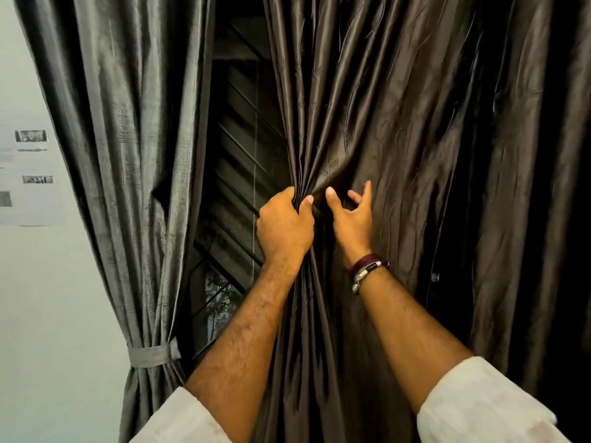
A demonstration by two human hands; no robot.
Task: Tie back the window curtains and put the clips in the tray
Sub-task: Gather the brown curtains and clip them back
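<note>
Head view, and two white sleeves (479,407) come in at the bottom edge, bare forearms reaching up and forward. Left hand (284,228) is a closed fist, clamped on a bunch of pleats at the inner edge of the dark curtain (399,123). Right hand (353,215), bracelets (367,270) at the wrist, sits just beside it, fingers spread apart, thumb up, resting against the fabric but gripping nothing. That dark curtain hangs with its long axis running top to bottom, folds fanning out above the fist and pinching in below it. Off to the left, the grey curtain (128,155) also hangs lengthwise, cinched low down by a fabric band (152,356) wrapped around it. Between the two, the window (236,174) shows dark slats. Farthest left, paper sheets (30,177) on the pale wall (57,314).
</note>
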